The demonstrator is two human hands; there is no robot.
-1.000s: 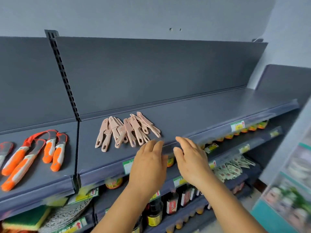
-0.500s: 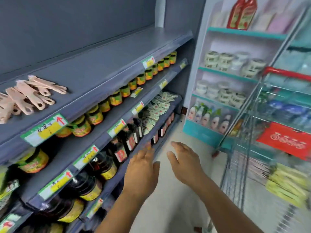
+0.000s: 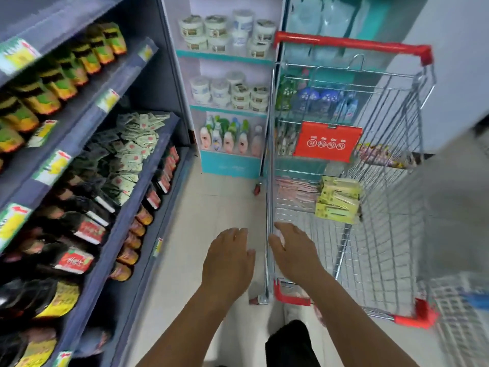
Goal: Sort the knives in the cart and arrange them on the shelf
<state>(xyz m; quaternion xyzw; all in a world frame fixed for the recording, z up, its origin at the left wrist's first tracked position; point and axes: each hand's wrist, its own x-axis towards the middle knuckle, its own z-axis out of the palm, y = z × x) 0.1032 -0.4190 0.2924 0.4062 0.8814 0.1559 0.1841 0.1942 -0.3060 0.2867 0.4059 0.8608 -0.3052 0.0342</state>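
A wire shopping cart (image 3: 391, 207) with a red handle stands to the right in the aisle. In its basket lie yellow-green packaged items (image 3: 337, 200) and pinkish packaged items (image 3: 293, 192), both blurred. My left hand (image 3: 229, 260) hovers over the floor just left of the cart's near corner, fingers apart, holding nothing. My right hand (image 3: 293, 250) is open above the cart's near rim, empty. The top shelf with the knives is out of view.
Grey shelving (image 3: 111, 207) on the left holds jars, sachets and dark bottles. A teal-and-white display (image 3: 227, 102) with tubs and bottles stands ahead. The tiled floor (image 3: 211, 197) runs between shelving and cart. Another wire basket (image 3: 460, 313) shows at the lower right.
My view has swung from the top shelf with the pink knives right and down to the cart. Both empty hands have come down from the shelf edge to the cart's near corner.
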